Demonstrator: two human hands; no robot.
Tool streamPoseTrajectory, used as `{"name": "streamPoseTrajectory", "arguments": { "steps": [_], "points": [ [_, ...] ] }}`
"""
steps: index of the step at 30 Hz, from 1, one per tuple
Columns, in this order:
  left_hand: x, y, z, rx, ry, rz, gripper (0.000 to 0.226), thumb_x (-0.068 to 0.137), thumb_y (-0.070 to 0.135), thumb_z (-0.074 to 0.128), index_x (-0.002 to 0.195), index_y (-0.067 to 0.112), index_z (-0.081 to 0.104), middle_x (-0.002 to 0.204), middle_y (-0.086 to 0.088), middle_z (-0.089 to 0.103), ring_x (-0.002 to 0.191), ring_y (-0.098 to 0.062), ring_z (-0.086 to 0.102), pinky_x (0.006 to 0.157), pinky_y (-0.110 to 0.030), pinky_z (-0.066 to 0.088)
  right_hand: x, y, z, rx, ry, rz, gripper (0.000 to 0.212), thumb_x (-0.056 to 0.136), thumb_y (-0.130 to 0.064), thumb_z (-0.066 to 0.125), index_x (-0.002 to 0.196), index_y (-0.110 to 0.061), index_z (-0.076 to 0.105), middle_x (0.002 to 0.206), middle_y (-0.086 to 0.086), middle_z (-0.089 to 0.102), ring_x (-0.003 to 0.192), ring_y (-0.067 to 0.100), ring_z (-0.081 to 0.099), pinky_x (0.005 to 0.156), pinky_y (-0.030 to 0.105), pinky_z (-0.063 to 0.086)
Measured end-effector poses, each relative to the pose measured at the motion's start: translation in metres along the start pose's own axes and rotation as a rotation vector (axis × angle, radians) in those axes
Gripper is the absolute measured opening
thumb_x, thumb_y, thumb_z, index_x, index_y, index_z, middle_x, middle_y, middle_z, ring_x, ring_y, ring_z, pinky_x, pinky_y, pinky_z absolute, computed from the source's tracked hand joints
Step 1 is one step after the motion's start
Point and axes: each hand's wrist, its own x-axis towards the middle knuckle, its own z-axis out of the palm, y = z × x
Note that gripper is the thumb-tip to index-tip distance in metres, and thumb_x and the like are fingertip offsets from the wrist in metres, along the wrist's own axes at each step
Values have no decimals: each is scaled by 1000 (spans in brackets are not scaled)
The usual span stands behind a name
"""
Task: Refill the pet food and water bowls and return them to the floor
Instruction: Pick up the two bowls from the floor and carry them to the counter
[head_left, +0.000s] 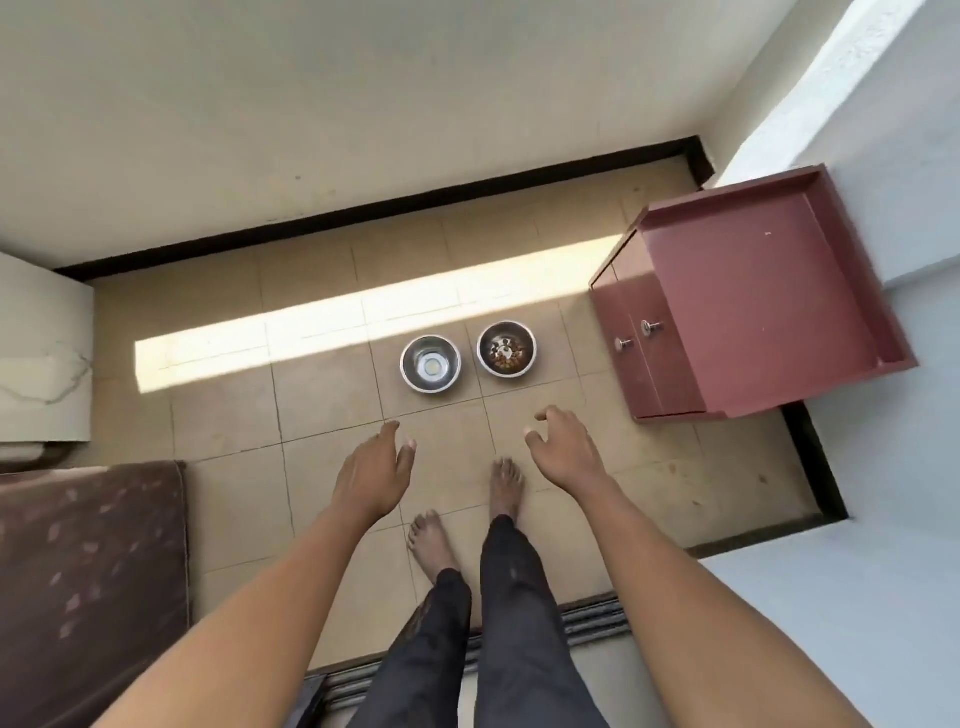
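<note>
Two round steel bowls stand side by side on the tan tiled floor (322, 415). The left bowl (430, 363) has a shiny bottom that may hold water. The right bowl (506, 348) holds brown kibble. My left hand (376, 465) hovers above the floor, nearer to me than the left bowl, fingers apart and holding nothing. My right hand (563, 447) is likewise open and holds nothing, nearer to me than the right bowl. Both hands are apart from the bowls. My bare feet stand on the tiles just behind the hands.
A low dark-red cabinet (753, 306) with two knobs stands right of the bowls. A dark patterned mat or cushion (88, 582) lies at the left. A sliding-door track (587, 623) runs behind my feet. Walls with a black skirting close the far side.
</note>
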Motion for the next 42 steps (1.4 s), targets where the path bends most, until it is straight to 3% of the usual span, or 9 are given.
{"name": "streamPoseTrajectory", "arguments": {
  "steps": [6, 9, 11, 14, 17, 21, 26, 36, 42],
  "points": [
    [181, -45, 114, -192, -83, -194, 51, 104, 34, 47, 147, 5, 46, 110, -22, 74, 117, -42, 62, 95, -45, 48, 202, 36, 91, 144, -72, 211, 45, 101, -31, 62, 140, -9, 59, 142, 14, 65, 134, 33, 58, 105, 37, 45],
    [270, -75, 182, -395, -101, -396, 51, 100, 36, 54, 143, 8, 52, 123, -19, 71, 125, -38, 59, 102, -42, 46, 297, 59, 133, 200, -64, 301, 49, 100, -29, 63, 143, -6, 56, 144, 16, 63, 136, 36, 56, 104, 36, 45],
    [327, -94, 224, -588, -129, -558, 43, 91, 39, 58, 123, 11, 61, 122, -17, 69, 111, -34, 66, 94, -40, 52, 357, 74, 158, 267, -9, 394, 47, 100, -28, 62, 139, -2, 56, 141, 17, 62, 132, 37, 57, 100, 35, 48],
    [393, -108, 262, -865, -116, -691, 17, 98, 28, 57, 100, 11, 59, 100, -15, 65, 79, -26, 64, 69, -36, 51, 446, 122, 207, 482, 36, 539, 26, 99, -28, 62, 114, -7, 58, 111, 8, 65, 100, 32, 68, 90, 45, 63],
    [440, -116, 285, -1077, -72, -752, 23, 103, 26, 56, 117, 8, 55, 105, -18, 67, 89, -31, 68, 71, -38, 57, 579, 230, 287, 565, 30, 658, 54, 81, -61, 74, 113, -18, 67, 88, -4, 69, 75, 23, 70, 68, 57, 66],
    [473, -123, 298, -1187, -32, -779, 29, 106, 29, 52, 123, 5, 57, 96, -12, 71, 76, -24, 73, 60, -33, 57, 526, 146, 249, 940, 180, 608, 21, 100, -31, 66, 107, -12, 61, 81, 5, 69, 61, 18, 69, 65, 39, 66],
    [480, -116, 293, -1148, 104, -807, 32, 101, 4, 42, 131, 2, 55, 77, -9, 70, 53, -14, 68, 46, -23, 49, 523, 134, 241, 972, 270, 615, 26, 105, -23, 63, 119, -1, 62, 74, 11, 68, 41, 11, 61, 46, 26, 59],
    [371, -43, 195, -1121, 21, -744, 23, 104, 3, 42, 123, 2, 56, 87, -13, 69, 71, -23, 71, 59, -29, 50, 396, 106, 151, 966, 224, 608, 15, 103, -15, 66, 111, -2, 64, 77, 12, 66, 47, 16, 59, 42, 24, 53],
    [277, 33, 91, -1032, -26, -640, 19, 103, 6, 42, 116, 4, 56, 84, -12, 69, 54, -17, 73, 54, -27, 48, 289, 85, 52, 965, 172, 558, 10, 104, -13, 63, 97, -5, 62, 76, 14, 61, 43, 17, 56, 38, 24, 51]
  ]
}}
